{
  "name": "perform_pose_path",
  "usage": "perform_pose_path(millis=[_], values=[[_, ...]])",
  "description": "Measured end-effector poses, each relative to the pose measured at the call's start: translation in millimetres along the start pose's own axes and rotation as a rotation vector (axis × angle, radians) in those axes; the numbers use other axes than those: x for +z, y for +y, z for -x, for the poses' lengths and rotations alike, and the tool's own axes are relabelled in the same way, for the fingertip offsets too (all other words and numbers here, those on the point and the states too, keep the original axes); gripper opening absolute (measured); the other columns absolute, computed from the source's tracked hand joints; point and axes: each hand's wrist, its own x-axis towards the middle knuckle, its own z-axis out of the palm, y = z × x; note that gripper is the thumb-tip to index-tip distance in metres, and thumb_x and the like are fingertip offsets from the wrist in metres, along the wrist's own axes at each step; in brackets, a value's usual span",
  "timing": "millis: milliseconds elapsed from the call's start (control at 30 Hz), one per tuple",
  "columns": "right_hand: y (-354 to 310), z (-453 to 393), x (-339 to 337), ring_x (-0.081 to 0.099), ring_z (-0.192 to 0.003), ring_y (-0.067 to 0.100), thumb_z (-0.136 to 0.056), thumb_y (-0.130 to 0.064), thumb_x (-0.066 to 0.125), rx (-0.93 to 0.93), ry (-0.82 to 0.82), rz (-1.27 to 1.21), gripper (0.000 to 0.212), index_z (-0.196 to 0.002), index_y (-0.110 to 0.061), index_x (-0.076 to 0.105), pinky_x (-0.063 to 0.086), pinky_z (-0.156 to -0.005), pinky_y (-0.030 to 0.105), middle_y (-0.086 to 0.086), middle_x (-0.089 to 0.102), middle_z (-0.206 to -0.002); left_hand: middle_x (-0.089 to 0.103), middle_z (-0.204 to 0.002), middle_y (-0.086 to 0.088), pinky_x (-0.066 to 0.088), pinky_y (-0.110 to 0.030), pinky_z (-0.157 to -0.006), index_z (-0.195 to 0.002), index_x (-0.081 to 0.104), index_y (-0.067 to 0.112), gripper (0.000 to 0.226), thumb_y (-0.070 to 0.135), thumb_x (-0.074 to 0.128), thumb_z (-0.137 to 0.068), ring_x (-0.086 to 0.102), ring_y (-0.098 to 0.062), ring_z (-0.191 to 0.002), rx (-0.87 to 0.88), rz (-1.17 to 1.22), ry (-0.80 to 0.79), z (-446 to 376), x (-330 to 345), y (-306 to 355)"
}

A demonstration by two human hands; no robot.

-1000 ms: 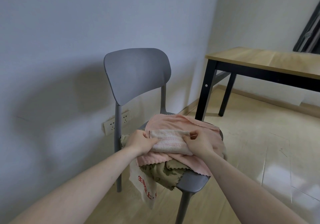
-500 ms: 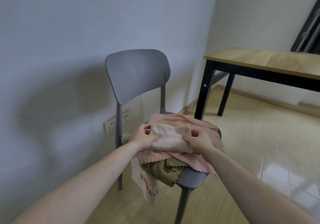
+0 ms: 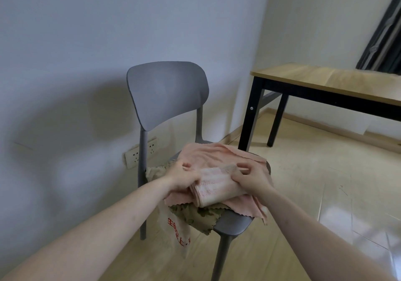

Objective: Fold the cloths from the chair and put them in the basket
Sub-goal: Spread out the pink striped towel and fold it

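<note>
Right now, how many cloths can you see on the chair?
4. A folded pale towel lies on top under both hands, a pink cloth is spread beneath it, an olive patterned cloth and a white cloth with red print hang off the front. More may be hidden.

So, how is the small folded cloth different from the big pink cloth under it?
The small folded cloth is pale with faint stripes and lies compact; the big pink cloth is plain and spread loose. The left hand and right hand handle only the folded one. Both lie on the chair.
</note>
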Motion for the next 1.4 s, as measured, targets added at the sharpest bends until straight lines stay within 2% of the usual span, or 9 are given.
perform_pose_path(millis=[100,233,333,533,667,767,933,1167,1400], values=[[-3.6,2.9,-2.7,0.062,-0.107,0.012,-0.098,-0.036,0.067,-0.074,0.012,0.01,0.035,-0.133,-0.028,0.066,0.053,-0.08,0.025,-0.006,0.07,-0.123,0.059,-0.127,-0.002,0.059,-0.039,-0.089,-0.135,0.054,0.019,0.06,0.045,0.075,-0.086,0.063,-0.022,-0.103,0.033,-0.025,0.076,-9.2,-4.0,-1.8],[-3.0,4.6,2.4,0.064,-0.112,0.016,-0.102,-0.048,0.057,-0.087,-0.05,0.237,0.042,-0.139,-0.03,0.063,0.055,-0.096,0.035,-0.005,0.07,-0.128,0.064,-0.108,0.002,0.056,-0.027,-0.076,-0.116,0.064,0.019,0.043,0.021,0.084,-0.079,0.064,-0.014,-0.094,0.017,-0.094,0.021,-10.9,-4.7,-4.0],[-4.7,5.7,-2.7,0.064,-0.101,0.016,-0.098,-0.054,0.059,-0.038,-0.011,0.338,0.046,-0.137,-0.029,0.063,0.054,-0.078,0.03,-0.002,0.071,-0.125,0.069,-0.106,-0.001,0.061,-0.037,-0.084,-0.096,0.07,0.023,0.022,0.02,0.082,-0.079,0.068,-0.02,-0.095,0.024,-0.098,0.053,-11.8,-5.9,-4.2],[-10.7,0.2,-7.6,0.067,-0.102,0.011,-0.088,-0.058,0.073,-0.069,0.13,-0.056,0.038,-0.112,-0.028,0.073,0.058,-0.092,0.037,-0.012,0.071,-0.1,0.07,-0.114,-0.009,0.06,-0.04,-0.092,-0.108,0.071,0.013,0.031,0.005,0.08,-0.079,0.069,-0.023,-0.102,0.08,0.091,0.032,-16.1,-14.5,0.5],[0.5,2.4,-7.3,0.063,-0.079,0.01,-0.085,-0.062,0.069,-0.005,0.049,0.254,0.032,-0.084,-0.029,0.07,0.053,-0.071,0.031,-0.011,0.066,-0.081,0.068,-0.091,0.007,0.055,-0.03,-0.075,-0.084,0.067,0.024,0.009,0.025,0.076,-0.083,0.064,-0.013,-0.081,0.107,-0.281,0.044,-11.4,-0.6,-5.5],[2.1,1.2,-9.4,0.055,-0.065,0.016,-0.072,-0.053,0.067,0.044,-0.001,0.322,0.031,-0.057,-0.027,0.058,0.043,-0.062,0.036,-0.007,0.055,-0.06,0.059,-0.078,0.004,0.041,-0.029,-0.062,-0.077,0.058,0.022,0.026,0.042,0.074,-0.081,0.055,-0.012,-0.071,0.08,-0.343,0.004,-9.0,2.6,-3.5],[2.7,5.1,-17.6,0.069,-0.099,0.019,-0.085,-0.033,0.075,0.137,-0.088,0.048,0.02,-0.096,-0.016,0.079,0.061,-0.092,0.041,0.002,0.075,-0.103,0.066,-0.101,0.002,0.05,-0.031,-0.079,-0.092,0.063,0.015,0.042,0.045,0.081,-0.067,0.062,-0.015,-0.091,0.009,-0.322,-0.129,-13.3,-3.5,-1.0],[-24.5,-13.8,-37.1,0.069,-0.087,0.021,-0.098,-0.012,0.067,0.134,0.019,-0.346,0.008,-0.103,-0.008,0.071,0.061,-0.065,0.034,0.01,0.072,-0.102,0.067,-0.097,-0.011,0.057,-0.042,-0.082,-0.102,0.06,0.009,0.017,0.02,0.071,-0.095,0.064,-0.023,-0.083,0.06,0.263,-0.079,-27.1,-3.1,45.9],[-54.7,-105.2,-57.2,0.075,-0.095,0.028,-0.1,-0.014,0.066,0.026,0.083,-0.484,0.02,-0.119,-0.007,0.064,0.064,-0.066,0.033,0.013,0.071,-0.114,0.075,-0.111,-0.013,0.061,-0.038,-0.073,-0.122,0.06,0.011,0.036,0.015,0.076,-0.09,0.074,-0.027,-0.092,0.164,0.658,0.005,-107.4,16.2,95.0]])
